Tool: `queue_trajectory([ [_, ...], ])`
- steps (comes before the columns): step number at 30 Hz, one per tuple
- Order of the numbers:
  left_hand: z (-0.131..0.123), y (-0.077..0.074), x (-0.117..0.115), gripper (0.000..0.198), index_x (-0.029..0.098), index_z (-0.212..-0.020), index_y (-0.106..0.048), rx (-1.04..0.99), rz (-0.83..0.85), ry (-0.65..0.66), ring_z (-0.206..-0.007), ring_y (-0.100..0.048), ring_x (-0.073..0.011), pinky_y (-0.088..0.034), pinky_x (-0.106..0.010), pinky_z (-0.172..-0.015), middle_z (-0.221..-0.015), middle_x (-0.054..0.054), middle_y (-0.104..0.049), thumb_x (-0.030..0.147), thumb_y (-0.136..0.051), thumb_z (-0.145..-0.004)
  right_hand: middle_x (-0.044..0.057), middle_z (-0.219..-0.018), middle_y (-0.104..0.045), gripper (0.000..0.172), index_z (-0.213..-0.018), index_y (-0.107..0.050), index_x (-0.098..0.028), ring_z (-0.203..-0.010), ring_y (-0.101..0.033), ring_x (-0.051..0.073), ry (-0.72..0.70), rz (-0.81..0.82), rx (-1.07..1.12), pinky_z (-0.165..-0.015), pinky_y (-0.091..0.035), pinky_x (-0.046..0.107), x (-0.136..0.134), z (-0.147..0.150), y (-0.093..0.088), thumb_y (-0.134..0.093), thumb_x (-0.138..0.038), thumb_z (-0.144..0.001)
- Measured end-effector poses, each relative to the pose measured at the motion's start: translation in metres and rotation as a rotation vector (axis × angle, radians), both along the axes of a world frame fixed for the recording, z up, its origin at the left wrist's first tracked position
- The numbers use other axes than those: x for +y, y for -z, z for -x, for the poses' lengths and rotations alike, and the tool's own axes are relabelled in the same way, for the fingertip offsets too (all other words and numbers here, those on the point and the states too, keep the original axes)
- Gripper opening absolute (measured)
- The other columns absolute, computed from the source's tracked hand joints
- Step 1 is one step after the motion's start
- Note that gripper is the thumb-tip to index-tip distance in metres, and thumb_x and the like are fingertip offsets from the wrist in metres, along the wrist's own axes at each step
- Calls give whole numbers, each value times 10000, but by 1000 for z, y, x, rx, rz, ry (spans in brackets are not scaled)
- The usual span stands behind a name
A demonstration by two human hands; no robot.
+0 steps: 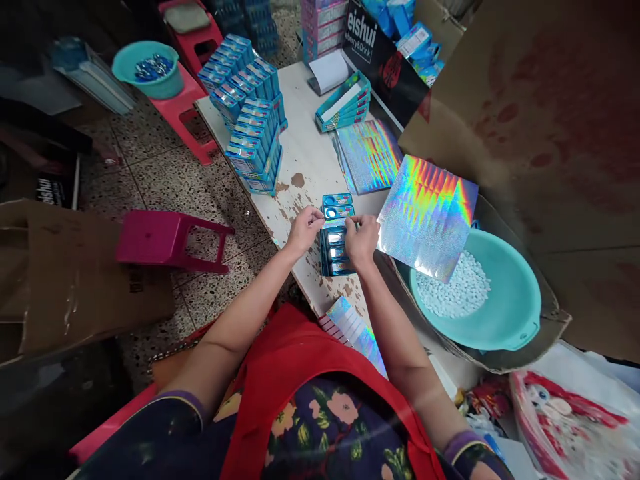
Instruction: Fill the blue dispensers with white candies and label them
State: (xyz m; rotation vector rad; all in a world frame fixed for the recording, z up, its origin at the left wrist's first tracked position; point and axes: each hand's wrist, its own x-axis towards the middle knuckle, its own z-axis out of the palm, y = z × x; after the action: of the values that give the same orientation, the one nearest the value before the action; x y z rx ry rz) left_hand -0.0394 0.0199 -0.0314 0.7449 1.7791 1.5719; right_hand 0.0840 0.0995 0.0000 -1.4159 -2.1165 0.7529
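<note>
A row of small blue boxes (338,253) with shiny tops sits in a tray on the table in front of me. Across this row, a narrow pale shiny strip (334,223) is stretched between my two hands. My left hand (304,232) pinches its left end between thumb and fingertips. At the other end, my right hand (362,239) has its fingers closed on the strip, and the hand covers part of the boxes' right side. Right of my right hand is a holographic sheet (430,213), and a stack of similar sheets (370,155) lies behind.
Stacked blue boxes (253,133) stand at the table's left edge. Nested blue trays (345,103) lie farther back. A turquoise basin (515,293) of white pellets (457,290) sits at right. Pink stool (170,241) and cardboard box (75,280) are on the floor, left.
</note>
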Motion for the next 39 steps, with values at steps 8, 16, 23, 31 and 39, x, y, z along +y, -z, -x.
queue_trajectory([
  [8, -17, 24, 6, 179, 211, -971, -451, 154, 224, -41, -638, -504, -129, -385, -232, -614, -719, 31, -511, 154, -477, -804, 40, -895, -543, 230, -807, -489, -187, -853, -520, 194, 70, 179, 26, -824, -427, 350, 19, 2, 12, -669, -237, -674],
  [16, -24, 42, -26, 237, 205, -1040, -526, 373, 524, 6, -809, -568, -181, -418, -270, -703, -893, -27, -597, 240, -542, -807, 51, -955, -649, 355, -1100, -464, -175, -839, -623, 166, 57, 479, 482, -790, -478, 323, 19, -31, 34, -527, -370, -810],
  [23, -81, 88, -104, 219, 187, -899, -632, 156, 747, 503, -814, -604, -177, -445, -253, -730, -839, -24, -652, 360, -536, -804, 116, -1041, -651, 344, -1000, -606, -178, -994, -594, 242, 34, 525, -218, -858, -448, 364, -90, -164, 93, -531, -460, -819],
  [31, -143, 109, -75, 398, 162, -1139, -591, 101, 730, 771, -779, -617, -173, -460, -247, -694, -838, -30, -662, 229, -571, -748, 22, -850, -632, 259, -935, -648, -183, -775, -584, 162, -113, 662, -275, -735, -462, 284, -119, -189, 131, -647, -294, -701],
  [39, -135, 116, -74, 192, 154, -750, -697, 122, 679, 862, -699, -596, -158, -409, -225, -601, -714, -22, -678, 265, -548, -706, 35, -838, -603, 104, -787, -675, -195, -790, -560, 171, -100, 597, -165, -756, -455, 297, -124, -191, 119, -577, -214, -757],
])
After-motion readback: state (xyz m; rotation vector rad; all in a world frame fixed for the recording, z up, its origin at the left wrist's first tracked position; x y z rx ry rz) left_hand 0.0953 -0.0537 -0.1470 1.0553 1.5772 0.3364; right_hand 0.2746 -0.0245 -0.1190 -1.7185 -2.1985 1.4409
